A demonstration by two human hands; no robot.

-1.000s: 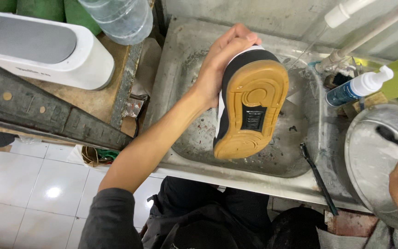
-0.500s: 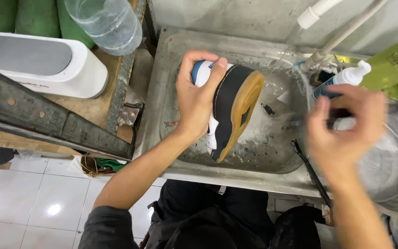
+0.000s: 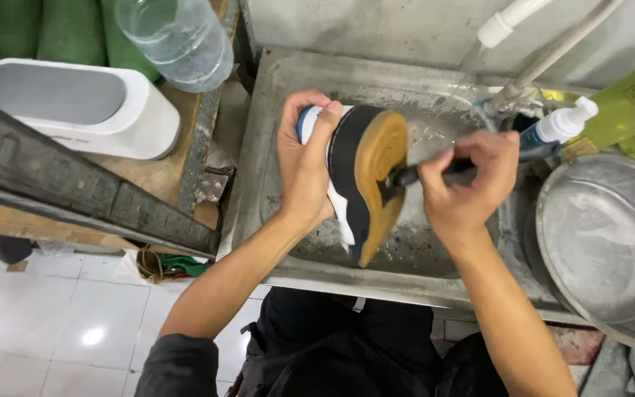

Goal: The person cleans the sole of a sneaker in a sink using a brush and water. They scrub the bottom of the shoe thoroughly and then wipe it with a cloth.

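Note:
My left hand [image 3: 304, 173] grips a black and white shoe [image 3: 358, 173] with a tan rubber sole, holding it on its side over the steel sink [image 3: 288, 81]. The sole faces right. My right hand [image 3: 468, 180] is closed around the handle of a dark brush [image 3: 406, 175], whose head presses against the tan sole near its middle. Both forearms reach in from the bottom of the view.
A round metal basin [image 3: 604, 242] sits at the right. A pump bottle [image 3: 556, 126] and a yellow-green bottle [image 3: 630, 106] stand by the white tap pipe [image 3: 512, 18]. At left are a white box-shaped appliance [image 3: 75, 110], a clear plastic bottle [image 3: 178, 40] and a dark rail [image 3: 75, 195].
My left hand turned the shoe from sole-up onto its side. My right hand came in from the right with the brush and set it against the sole.

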